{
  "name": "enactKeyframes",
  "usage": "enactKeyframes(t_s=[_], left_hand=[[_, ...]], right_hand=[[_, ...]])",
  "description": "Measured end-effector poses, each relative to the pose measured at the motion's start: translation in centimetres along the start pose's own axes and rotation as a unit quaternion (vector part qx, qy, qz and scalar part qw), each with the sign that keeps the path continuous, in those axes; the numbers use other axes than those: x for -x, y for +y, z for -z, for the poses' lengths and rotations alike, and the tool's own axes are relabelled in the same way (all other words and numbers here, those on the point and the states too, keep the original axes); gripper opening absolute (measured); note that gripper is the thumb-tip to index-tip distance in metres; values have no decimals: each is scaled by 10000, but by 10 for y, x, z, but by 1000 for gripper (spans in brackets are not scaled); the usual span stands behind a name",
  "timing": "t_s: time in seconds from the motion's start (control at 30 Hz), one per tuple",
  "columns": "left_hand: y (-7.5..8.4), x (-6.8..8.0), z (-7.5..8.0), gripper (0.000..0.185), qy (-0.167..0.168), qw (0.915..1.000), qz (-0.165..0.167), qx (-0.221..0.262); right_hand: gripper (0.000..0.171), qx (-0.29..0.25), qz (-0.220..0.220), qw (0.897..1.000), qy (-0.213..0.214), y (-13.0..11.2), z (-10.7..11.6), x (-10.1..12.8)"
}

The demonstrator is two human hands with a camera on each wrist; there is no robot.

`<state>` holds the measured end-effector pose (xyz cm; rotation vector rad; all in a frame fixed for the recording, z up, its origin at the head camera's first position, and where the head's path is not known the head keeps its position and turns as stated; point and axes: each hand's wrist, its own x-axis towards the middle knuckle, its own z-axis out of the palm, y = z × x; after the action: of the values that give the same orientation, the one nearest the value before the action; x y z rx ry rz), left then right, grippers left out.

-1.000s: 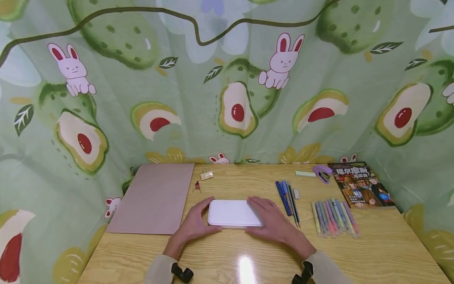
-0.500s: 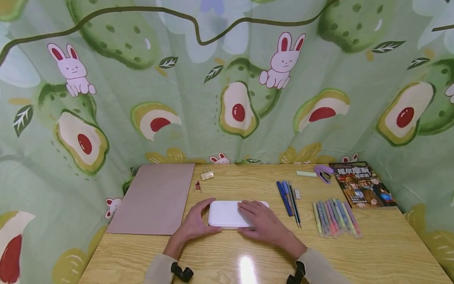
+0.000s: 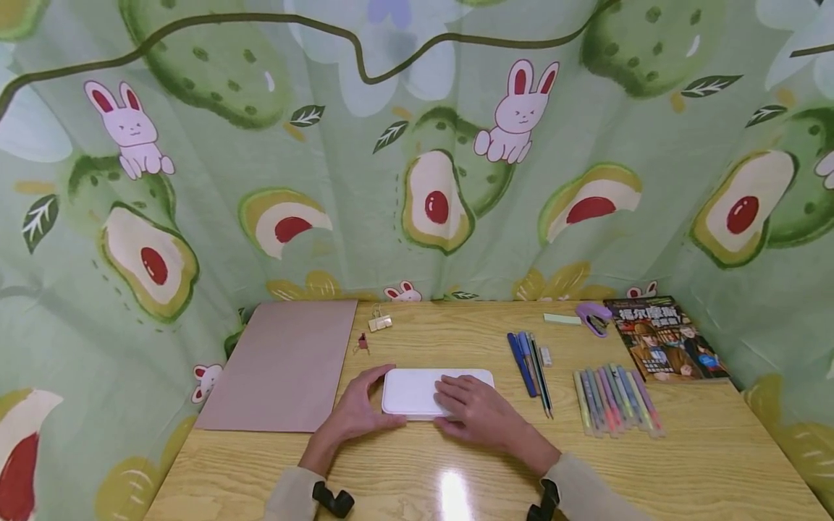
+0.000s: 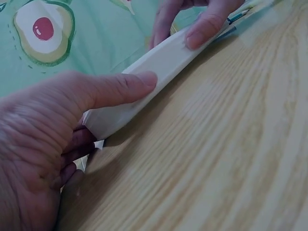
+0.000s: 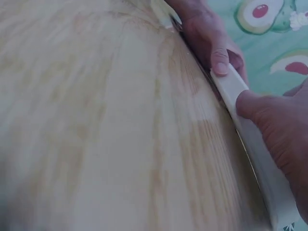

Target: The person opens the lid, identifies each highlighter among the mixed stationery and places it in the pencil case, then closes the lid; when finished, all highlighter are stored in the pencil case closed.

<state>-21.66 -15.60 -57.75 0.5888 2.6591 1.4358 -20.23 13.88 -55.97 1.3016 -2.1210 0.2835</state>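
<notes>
A white, flat case with rounded corners (image 3: 410, 392) lies on the wooden table in front of me. My left hand (image 3: 357, 409) grips its left end, thumb along the near side and fingers round the far side. On the right part of the lid rest the bent fingers of my right hand (image 3: 481, 414), with its thumb against the near side. Seen in the left wrist view, the left thumb (image 4: 127, 89) presses the case's side wall (image 4: 159, 62). The right wrist view shows the right thumb (image 5: 252, 103) on that same white wall (image 5: 257, 149).
A mauve board (image 3: 280, 365) lies at left, beside a gold binder clip (image 3: 380, 321) and a small red clip (image 3: 363, 341). To the right are pens and pencils (image 3: 529, 365), an eraser (image 3: 545, 355), several highlighters (image 3: 615, 398), a purple stapler (image 3: 594, 318) and a book (image 3: 667, 336).
My right hand has slid leftward from the case's right end onto the lid, and its fingers are now more bent. The left hand and the case have stayed in place.
</notes>
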Motion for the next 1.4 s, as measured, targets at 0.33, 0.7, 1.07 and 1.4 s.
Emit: enactKeyframes(t_s=[0.33,0.7,1.07,1.4], left_hand=[[4,-1,2,98,-12,9997,246,66],[5,-4,3,97,2,9997,198,168],[6,-2,2,95,3,9996,194,196],[1,0,3,101,-34,10000,-11,-37]], right_hand=[[29,874,1090,9878,685,0,-1,-8],[28,1226,1402,9814,470,1,4,-14],[28,1303,1600,9771,519,3,1,-15],[27,593,997,9924,408,4,9,-17]])
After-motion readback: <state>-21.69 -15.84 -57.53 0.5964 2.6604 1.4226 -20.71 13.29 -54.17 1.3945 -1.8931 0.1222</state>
